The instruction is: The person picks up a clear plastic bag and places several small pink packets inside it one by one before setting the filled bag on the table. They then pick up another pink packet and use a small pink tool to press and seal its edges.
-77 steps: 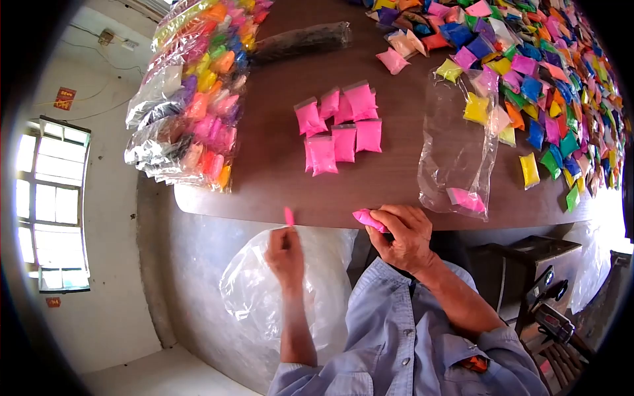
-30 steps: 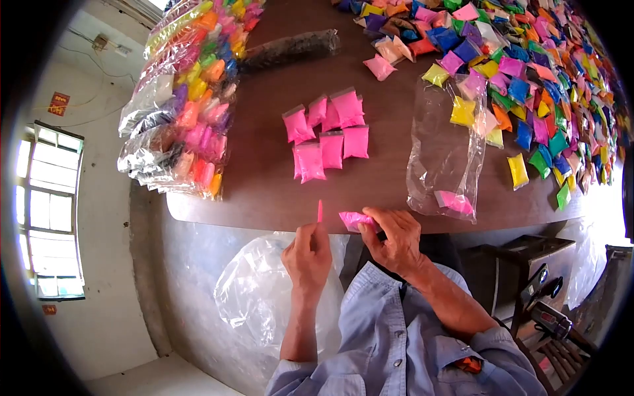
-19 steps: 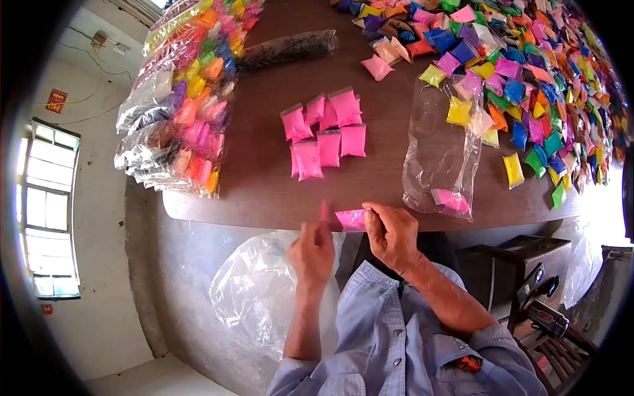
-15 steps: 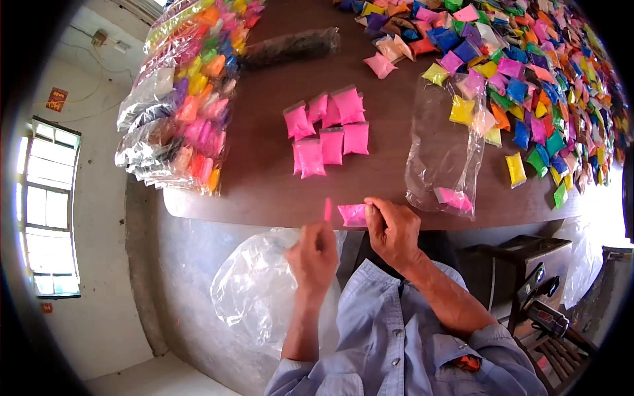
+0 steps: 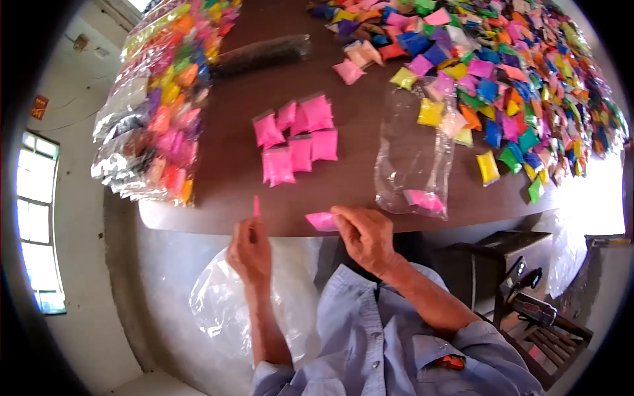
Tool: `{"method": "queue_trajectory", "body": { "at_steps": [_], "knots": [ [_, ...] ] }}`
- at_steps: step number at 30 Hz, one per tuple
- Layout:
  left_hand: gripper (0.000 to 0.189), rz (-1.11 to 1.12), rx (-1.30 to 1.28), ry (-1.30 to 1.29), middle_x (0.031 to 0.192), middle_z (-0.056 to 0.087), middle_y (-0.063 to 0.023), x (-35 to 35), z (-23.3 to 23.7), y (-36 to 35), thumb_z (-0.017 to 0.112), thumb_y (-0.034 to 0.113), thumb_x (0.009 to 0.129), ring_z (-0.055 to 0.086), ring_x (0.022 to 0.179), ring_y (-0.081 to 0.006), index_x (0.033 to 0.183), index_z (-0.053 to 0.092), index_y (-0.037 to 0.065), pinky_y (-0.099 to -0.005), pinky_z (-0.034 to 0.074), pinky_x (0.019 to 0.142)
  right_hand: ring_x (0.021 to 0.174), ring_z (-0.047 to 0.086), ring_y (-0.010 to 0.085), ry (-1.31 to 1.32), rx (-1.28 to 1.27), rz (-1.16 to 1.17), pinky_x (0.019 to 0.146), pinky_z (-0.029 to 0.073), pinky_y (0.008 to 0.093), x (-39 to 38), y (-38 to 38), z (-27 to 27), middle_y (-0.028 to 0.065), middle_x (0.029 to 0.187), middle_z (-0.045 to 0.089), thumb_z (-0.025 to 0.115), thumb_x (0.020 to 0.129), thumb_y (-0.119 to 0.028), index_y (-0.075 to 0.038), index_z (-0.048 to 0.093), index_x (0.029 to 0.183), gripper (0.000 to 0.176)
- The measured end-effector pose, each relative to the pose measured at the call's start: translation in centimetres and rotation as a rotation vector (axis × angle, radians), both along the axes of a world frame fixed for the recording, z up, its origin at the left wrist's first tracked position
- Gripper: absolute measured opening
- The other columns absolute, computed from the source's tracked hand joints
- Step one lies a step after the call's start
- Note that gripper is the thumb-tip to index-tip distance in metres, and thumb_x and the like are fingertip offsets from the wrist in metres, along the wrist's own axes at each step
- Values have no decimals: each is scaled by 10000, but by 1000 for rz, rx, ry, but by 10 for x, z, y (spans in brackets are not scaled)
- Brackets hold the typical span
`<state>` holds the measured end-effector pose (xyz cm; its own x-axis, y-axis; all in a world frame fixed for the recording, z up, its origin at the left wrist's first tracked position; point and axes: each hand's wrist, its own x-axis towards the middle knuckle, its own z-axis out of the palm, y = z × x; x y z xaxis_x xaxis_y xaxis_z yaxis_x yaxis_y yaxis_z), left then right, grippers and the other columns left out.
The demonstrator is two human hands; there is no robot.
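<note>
My right hand (image 5: 366,236) pinches a small bright pink packet (image 5: 321,221) by its right end, at the table's front edge. Apart from it to the left, my left hand (image 5: 251,249) is closed, with a thin pink strip (image 5: 256,206) sticking up out of the fingers. Beyond both hands lies a cluster of several pink packets (image 5: 278,165) on the brown table (image 5: 356,158). Near my right hand, a clear plastic bag (image 5: 404,155) lies flat, with a pink packet (image 5: 426,200) at its near end.
A large heap of multicoloured packets (image 5: 489,89) covers the right and back. Filled clear bags of coloured packets (image 5: 155,125) are stacked at left. A rolled dark plastic bundle (image 5: 264,56) lies at the back. Below the table edge hangs clear plastic sheeting (image 5: 224,284); a wooden cabinet (image 5: 512,243) stands at right.
My left hand has moved left with the pink strip, farther from my right hand. The packet in my right hand now shows flatter. The whole view has shifted a little.
</note>
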<state>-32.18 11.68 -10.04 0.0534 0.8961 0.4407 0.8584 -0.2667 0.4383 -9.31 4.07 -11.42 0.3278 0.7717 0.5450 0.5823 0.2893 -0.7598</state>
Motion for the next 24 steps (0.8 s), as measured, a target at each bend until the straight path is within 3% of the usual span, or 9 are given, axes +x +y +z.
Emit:
{"method": "queue_trajectory", "body": {
  "at_steps": [1,3,6,7,10,11,14,20,24],
  "knots": [
    [23,-22,38,35,793,674,-83,-1,3,12,736,87,955,674,685,-283,966,729,106,-410,519,632,831,757,332,-3,-73,36,713,609,411,3,-6,7,135,965,779,787,934,-55,-59,755,1123,191],
    [71,14,-90,97,945,718,-94,-1,11,28,726,88,959,690,866,-299,1028,741,88,-433,542,773,855,756,329,0,-32,36,719,608,406,5,-12,15,135,1006,778,784,935,-50,-50,752,1136,204],
    [170,-99,114,272,1074,733,-107,2,16,44,729,86,946,677,987,-338,1114,747,70,-448,544,869,885,756,321,-36,9,32,731,605,403,12,-21,24,123,1036,779,785,934,-49,-52,753,1141,210],
    [253,-78,21,222,1185,724,-127,5,21,40,730,61,926,649,1094,-363,1178,741,49,-478,523,958,898,755,316,-57,13,39,740,603,404,14,-24,28,116,1048,780,788,930,-47,-54,753,1142,215],
    [320,-155,-65,40,1227,721,-129,22,45,17,724,1,898,685,1032,-309,1216,736,39,-434,557,848,901,752,313,-40,-19,39,756,597,413,25,-35,41,107,1050,782,804,902,-31,-57,752,1150,254],
    [431,-195,-267,-88,1324,709,-126,34,63,1,735,-41,859,709,942,-253,1278,728,55,-362,560,714,901,752,313,-42,-21,34,756,597,413,28,-38,44,107,1050,782,804,902,-31,-57,752,1150,254],
    [601,-507,-369,-243,1293,727,-128,76,86,-40,790,-102,769,685,837,-189,1343,698,52,-303,553,648,889,749,322,-119,-31,80,758,594,418,41,-48,50,114,1050,781,822,870,-15,-55,749,1164,305],
    [462,-819,-477,-298,1153,768,-107,111,70,-45,821,-59,834,723,839,-154,1276,743,49,-305,575,675,927,756,338,-56,-5,101,785,600,415,67,-68,58,144,1064,781,811,850,36,-20,742,1174,336],
    [290,-804,-437,-327,1055,763,-92,123,75,-26,811,-1,897,713,848,-135,1177,736,18,-296,572,709,1074,743,344,-159,64,-161,911,591,419,107,-88,43,175,1179,763,797,867,-18,-8,722,1243,384]
  ]
}}
